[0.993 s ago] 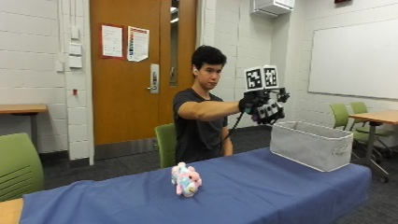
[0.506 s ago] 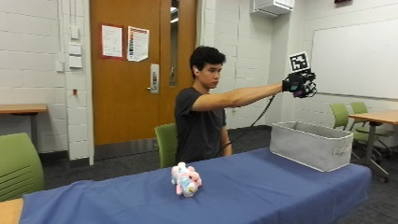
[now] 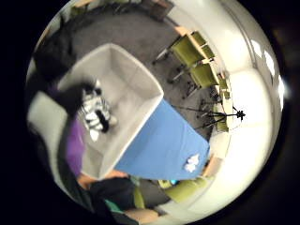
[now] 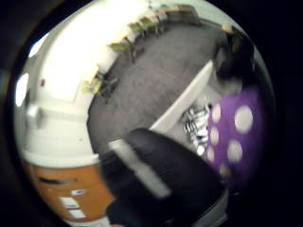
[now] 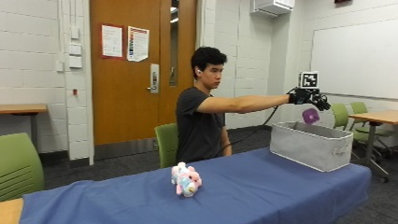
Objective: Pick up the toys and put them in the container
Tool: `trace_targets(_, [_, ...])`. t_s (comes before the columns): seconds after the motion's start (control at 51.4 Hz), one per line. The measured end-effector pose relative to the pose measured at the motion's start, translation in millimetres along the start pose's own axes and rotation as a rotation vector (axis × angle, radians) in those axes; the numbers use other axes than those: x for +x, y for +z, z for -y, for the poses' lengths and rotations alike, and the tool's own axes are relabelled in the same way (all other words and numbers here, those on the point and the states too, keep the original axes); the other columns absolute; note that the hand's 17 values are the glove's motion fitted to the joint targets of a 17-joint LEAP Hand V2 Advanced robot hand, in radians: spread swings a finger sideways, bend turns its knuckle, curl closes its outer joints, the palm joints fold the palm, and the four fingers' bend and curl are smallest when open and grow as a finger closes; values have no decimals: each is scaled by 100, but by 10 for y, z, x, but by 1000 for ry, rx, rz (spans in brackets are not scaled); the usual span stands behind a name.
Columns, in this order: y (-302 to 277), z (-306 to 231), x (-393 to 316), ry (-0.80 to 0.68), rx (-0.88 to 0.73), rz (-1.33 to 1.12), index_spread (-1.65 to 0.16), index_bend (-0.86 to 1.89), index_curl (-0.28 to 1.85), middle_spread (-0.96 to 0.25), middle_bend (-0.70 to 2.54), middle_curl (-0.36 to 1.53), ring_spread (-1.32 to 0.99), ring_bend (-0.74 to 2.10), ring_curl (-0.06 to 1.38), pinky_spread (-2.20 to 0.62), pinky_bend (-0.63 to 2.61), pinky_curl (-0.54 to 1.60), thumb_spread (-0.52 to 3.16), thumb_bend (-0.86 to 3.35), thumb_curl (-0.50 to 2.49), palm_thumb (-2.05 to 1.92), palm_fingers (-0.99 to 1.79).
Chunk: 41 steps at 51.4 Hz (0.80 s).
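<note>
Even overhead room light is filling the outside view, leaving only soft shadows on the blue tablecloth (image 5: 249,186). In the little finger side palm view the far wall (image 3: 253,108) at 3 o'clock is washing out white. In the thumb side view the gloved right hand (image 4: 165,184) at 6 o'clock is sitting in shadow.

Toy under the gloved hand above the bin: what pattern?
Purple with white dots, clearest in the thumb side palm view.

Outside view faces across the table (image 5: 261,186); palm views (overhead) share it.

The grey bin (image 5: 314,145) stands open-topped, a striped toy (image 3: 97,114) lying inside.
</note>
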State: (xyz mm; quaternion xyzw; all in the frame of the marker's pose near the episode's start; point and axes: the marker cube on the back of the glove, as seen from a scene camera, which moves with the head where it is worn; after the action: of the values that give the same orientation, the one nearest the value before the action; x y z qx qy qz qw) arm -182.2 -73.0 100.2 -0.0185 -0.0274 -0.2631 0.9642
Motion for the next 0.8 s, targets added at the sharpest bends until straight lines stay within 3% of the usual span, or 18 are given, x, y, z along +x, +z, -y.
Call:
trace_targets(0.019, [26,-4,42,14,-19,-16,-37,35,121,-25,99,55,-32,128,47,-45,105,49,141,-10,8,-19,71])
trace_targets(0.039, [42,-9,69,18,-28,-19,-37,28,118,-23,85,52,-31,120,46,-41,110,52,133,-13,8,-23,31])
trace_targets(0.078, [49,-24,89,-2,-30,2,-37,23,115,-22,78,51,-29,114,48,-37,114,55,126,-14,7,-23,10])
trace_targets(0.136, [40,-51,138,-14,-28,20,-38,14,105,-18,70,47,-26,94,39,-29,114,52,117,-15,5,-25,-13])
trace_targets(0.273, [-10,-121,160,30,-31,8,-38,13,90,-14,59,41,-24,73,26,-18,106,44,105,-15,3,-24,-14])
trace_targets(0.331, [-15,-131,-108,84,-20,-47,-38,14,86,-12,56,40,-23,66,24,-15,101,41,102,-15,3,-24,-17])
trace_targets(0.409, [-91,-226,-424,40,-24,26,-36,12,80,-11,52,39,-22,57,22,-12,95,39,100,-15,2,-24,-19])
trace_targets(0.506, [-106,-376,36,5,-5,-160,-34,11,73,-10,48,39,-20,48,21,-8,85,36,98,-15,1,-24,-22])
trace_targets(0.623, [-253,-623,199,-10,27,42,-31,9,64,-8,42,38,-18,39,20,-6,77,33,98,-15,0,-24,-22])
trace_targets(0.701, [-306,-854,579,-65,35,6,-29,11,60,-7,38,37,-17,34,20,-6,72,32,97,-15,0,-24,-20])
trace_targets(0.798, [-387,-1105,1074,161,47,-56,-27,13,56,-7,32,36,-18,29,20,-5,67,31,97,-15,0,-24,-17])
